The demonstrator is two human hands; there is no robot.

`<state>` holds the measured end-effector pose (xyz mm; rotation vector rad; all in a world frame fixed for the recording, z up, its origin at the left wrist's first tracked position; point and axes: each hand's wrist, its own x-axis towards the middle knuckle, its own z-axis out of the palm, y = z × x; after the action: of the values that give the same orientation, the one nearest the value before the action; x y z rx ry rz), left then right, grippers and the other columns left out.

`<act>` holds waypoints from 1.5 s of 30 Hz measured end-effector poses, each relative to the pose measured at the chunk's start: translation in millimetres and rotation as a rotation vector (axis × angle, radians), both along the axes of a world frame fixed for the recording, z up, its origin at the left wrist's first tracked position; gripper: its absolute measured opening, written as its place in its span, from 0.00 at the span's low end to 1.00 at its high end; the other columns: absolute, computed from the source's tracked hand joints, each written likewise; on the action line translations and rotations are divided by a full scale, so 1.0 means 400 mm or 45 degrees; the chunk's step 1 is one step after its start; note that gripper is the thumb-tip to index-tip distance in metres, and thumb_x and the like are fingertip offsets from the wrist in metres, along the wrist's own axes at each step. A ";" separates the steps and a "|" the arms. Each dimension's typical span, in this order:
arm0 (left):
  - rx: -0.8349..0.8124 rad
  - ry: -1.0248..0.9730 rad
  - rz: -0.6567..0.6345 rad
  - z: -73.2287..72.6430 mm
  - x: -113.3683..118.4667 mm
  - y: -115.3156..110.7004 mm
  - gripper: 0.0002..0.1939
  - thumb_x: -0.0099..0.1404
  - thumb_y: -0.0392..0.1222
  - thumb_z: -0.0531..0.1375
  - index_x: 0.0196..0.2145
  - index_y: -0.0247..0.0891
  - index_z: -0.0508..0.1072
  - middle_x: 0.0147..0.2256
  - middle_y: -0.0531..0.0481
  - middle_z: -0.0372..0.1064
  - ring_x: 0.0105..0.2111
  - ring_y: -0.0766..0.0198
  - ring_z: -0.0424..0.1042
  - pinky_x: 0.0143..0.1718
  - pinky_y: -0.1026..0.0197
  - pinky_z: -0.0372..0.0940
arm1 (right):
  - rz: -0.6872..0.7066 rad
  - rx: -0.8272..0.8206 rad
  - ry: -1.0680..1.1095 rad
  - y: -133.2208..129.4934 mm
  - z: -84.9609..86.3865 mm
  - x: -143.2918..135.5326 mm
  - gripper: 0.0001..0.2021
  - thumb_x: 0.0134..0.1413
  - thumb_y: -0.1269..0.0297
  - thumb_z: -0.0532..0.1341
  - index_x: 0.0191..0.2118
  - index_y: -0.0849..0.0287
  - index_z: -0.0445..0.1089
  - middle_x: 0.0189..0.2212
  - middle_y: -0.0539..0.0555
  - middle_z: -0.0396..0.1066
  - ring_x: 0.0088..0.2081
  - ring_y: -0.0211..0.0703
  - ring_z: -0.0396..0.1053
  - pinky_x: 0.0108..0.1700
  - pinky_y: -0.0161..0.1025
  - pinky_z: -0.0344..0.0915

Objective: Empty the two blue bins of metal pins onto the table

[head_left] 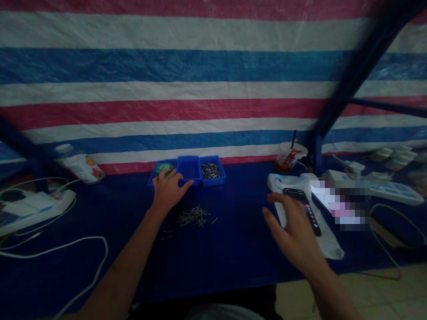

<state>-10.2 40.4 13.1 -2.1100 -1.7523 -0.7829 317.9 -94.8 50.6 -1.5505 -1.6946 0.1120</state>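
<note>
My left hand (168, 189) reaches over the front of a blue bin (151, 178) with green pieces (164, 167) in it. Its thumb stands out to the side, its fingers are apart, and nothing shows in it; the fingertips partly cover the green pieces. Just in front lies a loose heap of thin, nail-like metal pins (191, 215), with a few strays beside it. My right hand (290, 231) hovers open and without any object near a black phone (316, 226), which rests on a white plastic bag (330, 249).
Beside the green pieces are a middle blue bin (188, 168) and a blue bin (214, 181) of small metal parts. A drink cup (283, 164) with a straw, a bottle (85, 168), power strips (396, 193) and white cables (83, 240) surround the work area. A striped sheet (213, 66) hangs behind.
</note>
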 end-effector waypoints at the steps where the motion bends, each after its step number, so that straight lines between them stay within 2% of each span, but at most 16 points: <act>1: -0.004 0.009 0.005 -0.002 -0.001 0.001 0.22 0.63 0.63 0.59 0.33 0.40 0.77 0.52 0.35 0.72 0.55 0.32 0.62 0.49 0.30 0.59 | -0.118 0.002 -0.094 -0.025 -0.023 0.046 0.18 0.59 0.48 0.54 0.48 0.53 0.67 0.44 0.61 0.73 0.51 0.62 0.67 0.52 0.61 0.62; 3: -0.032 0.012 0.012 -0.005 -0.004 0.001 0.23 0.64 0.63 0.58 0.34 0.41 0.77 0.55 0.35 0.69 0.55 0.31 0.62 0.48 0.29 0.59 | -0.357 -0.046 -0.278 -0.058 -0.073 0.127 0.23 0.58 0.42 0.53 0.50 0.52 0.66 0.48 0.64 0.72 0.56 0.69 0.63 0.52 0.68 0.60; 4: -0.047 0.006 0.014 -0.007 -0.006 0.001 0.23 0.64 0.63 0.57 0.35 0.41 0.77 0.56 0.35 0.68 0.56 0.31 0.62 0.49 0.29 0.59 | -0.408 -0.084 -0.343 -0.067 -0.096 0.161 0.25 0.58 0.40 0.52 0.51 0.52 0.66 0.49 0.65 0.71 0.58 0.71 0.61 0.52 0.70 0.58; 8: -0.039 -0.004 0.010 -0.014 -0.009 0.001 0.25 0.65 0.65 0.55 0.42 0.41 0.77 0.57 0.34 0.66 0.56 0.32 0.61 0.50 0.27 0.57 | -0.309 -0.192 -0.440 -0.049 -0.160 0.244 0.28 0.56 0.37 0.51 0.51 0.53 0.65 0.51 0.65 0.71 0.61 0.68 0.59 0.55 0.70 0.57; 12: -0.031 0.029 -0.001 -0.003 -0.008 -0.009 0.28 0.65 0.63 0.56 0.53 0.42 0.73 0.62 0.32 0.59 0.56 0.30 0.61 0.49 0.27 0.60 | -0.222 -0.296 -0.472 0.019 -0.149 0.251 0.29 0.56 0.38 0.51 0.53 0.55 0.65 0.54 0.64 0.70 0.63 0.68 0.57 0.57 0.70 0.55; 14: -0.052 0.042 -0.018 0.018 -0.011 -0.029 0.32 0.65 0.62 0.58 0.61 0.43 0.67 0.65 0.31 0.51 0.57 0.29 0.61 0.48 0.28 0.61 | -0.213 -0.224 -0.496 0.049 -0.119 0.220 0.29 0.57 0.39 0.51 0.53 0.56 0.66 0.55 0.65 0.68 0.64 0.69 0.54 0.57 0.72 0.54; 16: -0.066 0.066 -0.067 0.042 -0.021 -0.065 0.35 0.65 0.62 0.58 0.64 0.44 0.63 0.66 0.31 0.48 0.58 0.29 0.61 0.49 0.28 0.62 | -0.107 -0.114 -0.510 0.062 -0.086 0.163 0.27 0.59 0.41 0.51 0.54 0.56 0.66 0.54 0.65 0.69 0.64 0.69 0.54 0.57 0.71 0.53; 19: -0.094 0.069 -0.195 0.059 -0.053 -0.148 0.35 0.67 0.61 0.56 0.67 0.45 0.58 0.67 0.34 0.47 0.61 0.36 0.59 0.54 0.34 0.63 | 0.214 -0.042 -0.449 0.049 -0.062 0.037 0.24 0.63 0.46 0.52 0.56 0.55 0.65 0.56 0.64 0.68 0.63 0.63 0.57 0.59 0.66 0.56; 22: -0.231 0.185 -0.394 0.028 -0.102 -0.239 0.40 0.64 0.62 0.60 0.69 0.49 0.54 0.69 0.38 0.45 0.63 0.40 0.59 0.57 0.39 0.64 | 0.634 -0.115 -0.492 0.025 -0.078 -0.094 0.37 0.58 0.39 0.55 0.66 0.58 0.56 0.66 0.69 0.55 0.67 0.68 0.51 0.61 0.68 0.56; 25: -0.295 0.305 -0.465 -0.030 -0.147 -0.293 0.47 0.59 0.64 0.64 0.70 0.47 0.52 0.71 0.37 0.40 0.66 0.38 0.55 0.58 0.40 0.63 | 0.841 -0.164 -0.548 0.034 -0.111 -0.190 0.45 0.54 0.33 0.55 0.70 0.57 0.52 0.69 0.72 0.46 0.69 0.76 0.42 0.61 0.77 0.48; 28: -0.382 0.377 -0.452 -0.077 -0.165 -0.298 0.48 0.61 0.66 0.61 0.71 0.49 0.48 0.71 0.38 0.38 0.67 0.39 0.51 0.62 0.36 0.57 | 0.869 -0.217 -0.560 0.082 -0.131 -0.246 0.42 0.59 0.34 0.50 0.71 0.57 0.49 0.70 0.72 0.42 0.70 0.75 0.39 0.62 0.77 0.44; 32: -0.507 0.385 -0.428 -0.100 -0.146 -0.269 0.49 0.64 0.68 0.56 0.72 0.46 0.40 0.71 0.39 0.41 0.69 0.41 0.47 0.65 0.33 0.48 | 0.908 -0.261 -0.628 0.145 -0.135 -0.285 0.41 0.62 0.35 0.45 0.72 0.58 0.46 0.71 0.72 0.41 0.70 0.73 0.39 0.65 0.73 0.41; 36: -0.462 0.341 -0.469 -0.098 -0.107 -0.245 0.51 0.65 0.66 0.56 0.72 0.42 0.35 0.71 0.37 0.40 0.69 0.43 0.46 0.66 0.35 0.48 | 0.977 -0.217 -0.632 0.177 -0.142 -0.310 0.39 0.65 0.39 0.42 0.72 0.60 0.45 0.70 0.70 0.46 0.70 0.68 0.43 0.66 0.70 0.42; 39: -0.465 0.272 -0.503 -0.088 -0.076 -0.238 0.52 0.66 0.62 0.58 0.72 0.40 0.29 0.71 0.35 0.40 0.69 0.46 0.45 0.66 0.37 0.50 | 1.017 -0.190 -0.604 0.195 -0.154 -0.330 0.39 0.67 0.42 0.43 0.71 0.69 0.45 0.68 0.73 0.49 0.70 0.64 0.46 0.68 0.64 0.44; 42: -0.469 0.195 -0.548 -0.079 -0.049 -0.237 0.51 0.67 0.56 0.58 0.71 0.42 0.26 0.71 0.35 0.37 0.70 0.46 0.43 0.66 0.38 0.51 | 1.049 -0.195 -0.578 0.212 -0.163 -0.352 0.38 0.67 0.45 0.45 0.70 0.75 0.45 0.68 0.76 0.49 0.70 0.62 0.47 0.68 0.61 0.45; 45: -0.470 0.088 -0.586 -0.075 -0.033 -0.241 0.52 0.67 0.52 0.60 0.71 0.44 0.25 0.72 0.34 0.31 0.70 0.44 0.42 0.65 0.37 0.54 | 1.088 -0.197 -0.548 0.216 -0.160 -0.372 0.36 0.68 0.49 0.47 0.69 0.74 0.46 0.68 0.74 0.49 0.70 0.60 0.48 0.68 0.61 0.47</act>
<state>-23.6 -55.9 -17.1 -2.8089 -1.4785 -0.5047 169.1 -8.5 -13.5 -0.8803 -2.6571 0.3716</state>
